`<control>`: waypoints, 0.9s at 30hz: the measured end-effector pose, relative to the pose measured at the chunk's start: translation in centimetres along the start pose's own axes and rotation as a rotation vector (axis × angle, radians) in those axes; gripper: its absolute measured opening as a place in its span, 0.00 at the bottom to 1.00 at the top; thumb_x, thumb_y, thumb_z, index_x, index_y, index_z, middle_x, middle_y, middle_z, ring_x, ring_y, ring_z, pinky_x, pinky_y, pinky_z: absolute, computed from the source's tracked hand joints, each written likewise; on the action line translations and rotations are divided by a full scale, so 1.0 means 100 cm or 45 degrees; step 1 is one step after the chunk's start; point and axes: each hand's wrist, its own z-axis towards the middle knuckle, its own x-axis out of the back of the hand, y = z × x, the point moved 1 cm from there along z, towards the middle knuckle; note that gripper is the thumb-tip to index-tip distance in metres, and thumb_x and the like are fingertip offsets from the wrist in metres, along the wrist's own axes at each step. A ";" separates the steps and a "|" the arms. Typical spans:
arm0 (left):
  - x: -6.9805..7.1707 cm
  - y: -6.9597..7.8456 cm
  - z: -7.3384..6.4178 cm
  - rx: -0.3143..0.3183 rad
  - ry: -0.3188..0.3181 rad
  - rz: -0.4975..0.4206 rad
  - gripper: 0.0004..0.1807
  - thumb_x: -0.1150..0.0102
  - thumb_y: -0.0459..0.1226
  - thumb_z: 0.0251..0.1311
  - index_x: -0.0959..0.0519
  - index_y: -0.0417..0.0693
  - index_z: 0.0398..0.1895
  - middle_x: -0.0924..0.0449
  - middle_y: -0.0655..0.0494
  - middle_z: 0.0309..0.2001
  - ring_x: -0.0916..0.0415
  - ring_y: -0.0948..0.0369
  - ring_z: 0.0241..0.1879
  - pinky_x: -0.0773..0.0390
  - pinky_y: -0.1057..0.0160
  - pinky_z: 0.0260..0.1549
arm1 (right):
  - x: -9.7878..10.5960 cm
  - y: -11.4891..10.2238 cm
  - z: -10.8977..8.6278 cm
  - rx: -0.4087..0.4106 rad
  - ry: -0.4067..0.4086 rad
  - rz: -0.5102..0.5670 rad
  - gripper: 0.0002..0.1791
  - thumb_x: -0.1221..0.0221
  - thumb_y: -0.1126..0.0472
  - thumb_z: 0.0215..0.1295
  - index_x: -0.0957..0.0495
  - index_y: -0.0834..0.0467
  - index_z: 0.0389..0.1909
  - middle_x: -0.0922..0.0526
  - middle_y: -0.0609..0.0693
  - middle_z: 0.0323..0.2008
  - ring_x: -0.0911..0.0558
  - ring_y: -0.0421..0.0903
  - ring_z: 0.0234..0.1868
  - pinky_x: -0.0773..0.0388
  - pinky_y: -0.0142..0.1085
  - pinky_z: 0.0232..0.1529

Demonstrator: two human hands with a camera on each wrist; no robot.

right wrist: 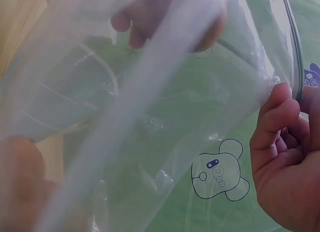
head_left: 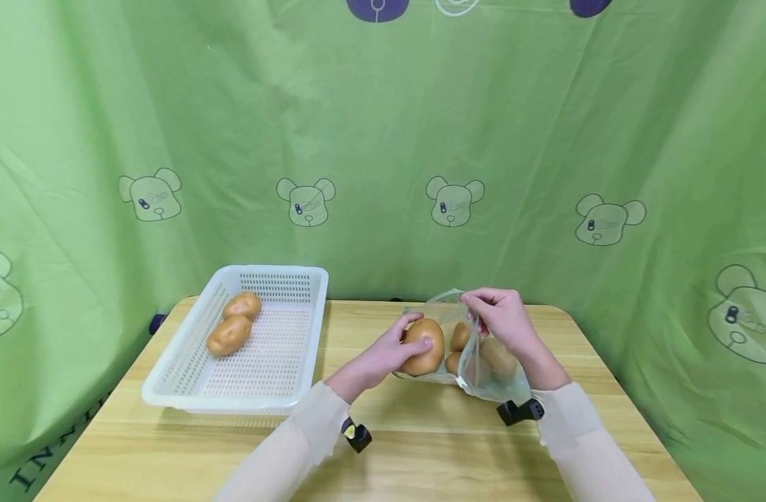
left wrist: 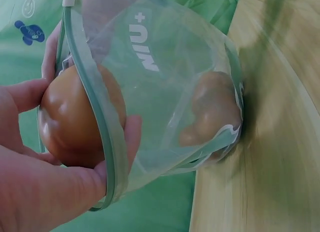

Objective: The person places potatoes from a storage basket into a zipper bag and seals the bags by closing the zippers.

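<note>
My left hand (head_left: pixel 381 354) was clamped round a large potato (head_left: pixel 425 348), thumb on the near side, and the potato sat right in the mouth of the clear bag (head_left: pixel 496 390). What mattered was how the two lay to each other: the opening faced my left hand, and the green rim (left wrist: pixel 102 127) crossed over the potato, so part of it was already past that edge and part was outside. Its long axis seemed to run more across the opening than into it, so I judged the fit depended on how wide the mouth stood. My right hand (head_left: pixel 501 319) pinched the bag's edge high on the far side from the potato, holding the film up; my left was plainly the nearer one. Beyond the potato, to its right, the smaller potatoes (head_left: pixel 460 337) lay low in the bag, which rested on the table (head_left: pixel 421 446). Well off to the left, two potatoes (head_left: pixel 231 336) touched in the white basket (head_left: pixel 319 328).
</note>
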 end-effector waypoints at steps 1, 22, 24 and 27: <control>0.000 0.000 0.000 0.024 -0.007 -0.036 0.33 0.43 0.41 0.63 0.43 0.52 0.69 0.34 0.41 0.55 0.27 0.53 0.46 0.23 0.58 0.40 | -0.001 0.000 0.000 0.003 -0.001 0.005 0.14 0.42 0.62 0.66 0.21 0.72 0.40 0.24 0.49 0.17 0.30 0.37 0.13 0.29 0.33 0.12; 0.009 -0.005 0.007 0.084 -0.013 -0.027 0.38 0.41 0.31 0.58 0.45 0.48 0.71 0.36 0.38 0.60 0.26 0.50 0.47 0.21 0.56 0.40 | -0.006 0.001 0.005 -0.008 0.019 0.013 0.14 0.42 0.62 0.66 0.21 0.72 0.41 0.23 0.53 0.18 0.29 0.39 0.13 0.28 0.33 0.12; 0.009 -0.006 0.008 0.085 -0.018 -0.062 0.38 0.42 0.31 0.59 0.46 0.46 0.71 0.38 0.36 0.62 0.26 0.49 0.49 0.22 0.51 0.46 | -0.007 0.002 0.005 -0.013 0.021 0.009 0.15 0.42 0.62 0.66 0.21 0.73 0.41 0.22 0.54 0.18 0.29 0.39 0.13 0.27 0.33 0.12; 0.010 -0.008 0.008 0.079 -0.033 -0.078 0.36 0.43 0.30 0.60 0.45 0.45 0.71 0.39 0.35 0.63 0.27 0.49 0.52 0.26 0.46 0.51 | -0.007 0.002 0.006 -0.018 0.026 0.013 0.15 0.43 0.63 0.66 0.22 0.74 0.42 0.22 0.55 0.19 0.29 0.38 0.13 0.27 0.33 0.12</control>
